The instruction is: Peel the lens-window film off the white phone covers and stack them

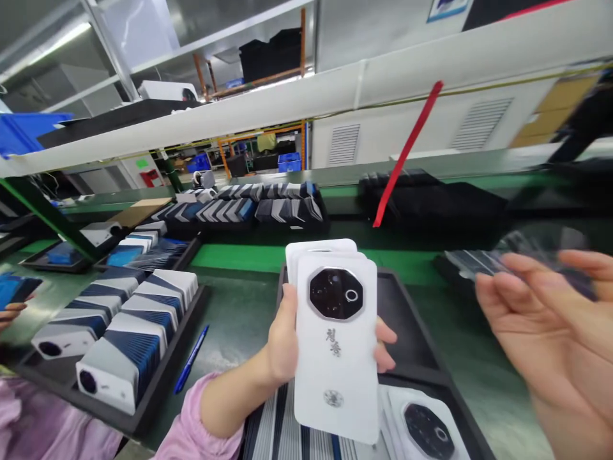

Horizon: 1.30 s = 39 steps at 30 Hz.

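Observation:
My left hand is wrapped round a small stack of white phone back covers, held upright above a black tray. The front cover has a dark octagonal camera area with a ring, dark lettering and a round emblem. My right hand is at the right with fingers apart. Just behind its fingers is blurred clear plastic film; whether they touch is unclear. Below my left hand, more covers stand in rows in the tray, and another white cover leans at its right.
On the left, a black tray holds rows of white and blue covers beside a blue pen. Further trays of covers line the back. A red strip hangs from the white beam. A neighbour's hand shows at far left.

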Each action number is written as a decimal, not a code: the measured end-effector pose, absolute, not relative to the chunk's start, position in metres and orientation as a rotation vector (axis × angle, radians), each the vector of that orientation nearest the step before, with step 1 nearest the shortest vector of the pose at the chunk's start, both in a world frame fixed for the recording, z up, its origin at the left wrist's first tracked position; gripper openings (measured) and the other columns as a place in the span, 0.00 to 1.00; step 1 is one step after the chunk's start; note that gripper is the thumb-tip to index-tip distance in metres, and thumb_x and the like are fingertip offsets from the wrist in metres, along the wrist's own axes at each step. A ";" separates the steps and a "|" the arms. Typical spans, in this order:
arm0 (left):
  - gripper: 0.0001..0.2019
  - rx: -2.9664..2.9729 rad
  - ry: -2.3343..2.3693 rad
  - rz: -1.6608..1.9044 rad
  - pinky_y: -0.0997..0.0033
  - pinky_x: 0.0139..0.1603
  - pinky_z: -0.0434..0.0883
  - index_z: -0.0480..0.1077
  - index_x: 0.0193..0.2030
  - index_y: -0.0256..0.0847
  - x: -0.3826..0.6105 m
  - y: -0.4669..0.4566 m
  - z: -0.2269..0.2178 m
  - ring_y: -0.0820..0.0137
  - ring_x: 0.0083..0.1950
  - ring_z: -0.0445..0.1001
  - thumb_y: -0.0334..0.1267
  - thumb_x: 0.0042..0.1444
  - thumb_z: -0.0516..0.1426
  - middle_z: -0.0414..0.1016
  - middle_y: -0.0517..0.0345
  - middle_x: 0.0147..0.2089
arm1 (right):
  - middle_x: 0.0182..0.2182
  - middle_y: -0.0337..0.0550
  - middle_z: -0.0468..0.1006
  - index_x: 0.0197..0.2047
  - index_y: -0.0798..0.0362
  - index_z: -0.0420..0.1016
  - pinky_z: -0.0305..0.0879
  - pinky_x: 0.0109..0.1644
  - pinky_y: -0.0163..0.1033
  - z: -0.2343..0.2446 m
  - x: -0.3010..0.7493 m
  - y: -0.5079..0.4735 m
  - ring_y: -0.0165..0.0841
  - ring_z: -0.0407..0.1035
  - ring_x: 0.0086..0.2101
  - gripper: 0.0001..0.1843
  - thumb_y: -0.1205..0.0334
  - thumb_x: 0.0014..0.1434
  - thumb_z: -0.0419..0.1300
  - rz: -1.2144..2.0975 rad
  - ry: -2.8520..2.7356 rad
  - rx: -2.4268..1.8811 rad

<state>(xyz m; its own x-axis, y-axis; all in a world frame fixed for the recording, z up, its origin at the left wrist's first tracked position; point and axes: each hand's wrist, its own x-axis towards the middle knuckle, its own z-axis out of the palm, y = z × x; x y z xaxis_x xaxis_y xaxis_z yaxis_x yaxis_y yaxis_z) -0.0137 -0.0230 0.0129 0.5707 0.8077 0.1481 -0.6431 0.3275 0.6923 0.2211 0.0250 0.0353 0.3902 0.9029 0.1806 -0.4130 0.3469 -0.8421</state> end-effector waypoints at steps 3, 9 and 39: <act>0.53 0.807 0.262 0.960 0.62 0.43 0.65 0.76 0.48 0.25 -0.011 -0.027 0.014 0.57 0.39 0.73 0.81 0.48 0.44 0.77 0.36 0.42 | 0.35 0.39 0.78 0.37 0.42 0.79 0.74 0.47 0.40 0.040 0.215 0.031 0.29 0.72 0.32 0.24 0.65 0.36 0.80 1.052 -0.628 -0.797; 0.49 0.828 0.268 0.970 0.65 0.42 0.67 0.77 0.48 0.27 -0.010 -0.029 0.020 0.59 0.40 0.72 0.79 0.48 0.50 0.76 0.39 0.43 | 0.42 0.43 0.76 0.33 0.48 0.80 0.75 0.38 0.36 0.044 0.216 0.031 0.28 0.70 0.33 0.24 0.59 0.31 0.81 1.149 -0.589 -0.838; 0.43 0.699 0.467 0.852 0.64 0.41 0.72 0.77 0.49 0.27 0.004 -0.011 -0.003 0.60 0.36 0.77 0.72 0.58 0.46 0.80 0.39 0.42 | 0.25 0.36 0.71 0.34 0.49 0.77 0.66 0.38 0.38 0.028 0.200 0.026 0.31 0.65 0.29 0.13 0.49 0.54 0.71 1.183 -1.208 -0.823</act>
<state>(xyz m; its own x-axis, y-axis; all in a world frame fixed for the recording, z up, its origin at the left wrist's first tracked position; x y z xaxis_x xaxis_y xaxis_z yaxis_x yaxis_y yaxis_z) 0.0037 -0.0108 -0.0026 0.5821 0.8070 -0.0993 -0.5178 0.4622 0.7199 0.1996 0.0258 0.0279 -0.0547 0.9661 0.2523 -0.2323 0.2334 -0.9442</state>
